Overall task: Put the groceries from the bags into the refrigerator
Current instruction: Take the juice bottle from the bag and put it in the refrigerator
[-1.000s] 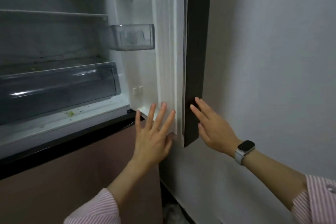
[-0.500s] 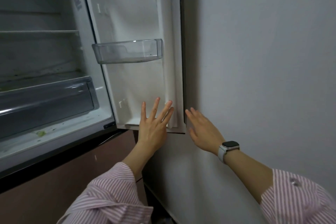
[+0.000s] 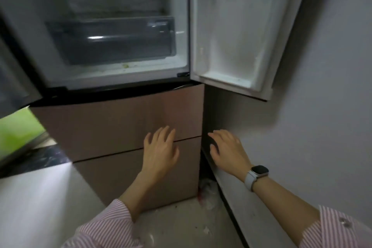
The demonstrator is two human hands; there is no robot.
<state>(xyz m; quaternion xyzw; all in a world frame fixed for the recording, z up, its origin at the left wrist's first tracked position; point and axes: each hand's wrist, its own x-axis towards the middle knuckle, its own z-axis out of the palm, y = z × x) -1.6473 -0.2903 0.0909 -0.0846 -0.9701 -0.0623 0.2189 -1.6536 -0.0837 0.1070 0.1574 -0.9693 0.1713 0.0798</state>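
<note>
Below the open refrigerator (image 3: 112, 50) door (image 3: 237, 32), your left hand (image 3: 161, 152) and right hand (image 3: 228, 150) hover spread, each grip holding nothing.

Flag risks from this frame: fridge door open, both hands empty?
1. The right door hangs open above head height for someone bending; rising under its lower corner could mean a bump.
2. The left hand and right hand hold nothing, and no bags show here, so cold may escape meanwhile.
3. Crumbs on the fridge floor could soil groceries.
</note>
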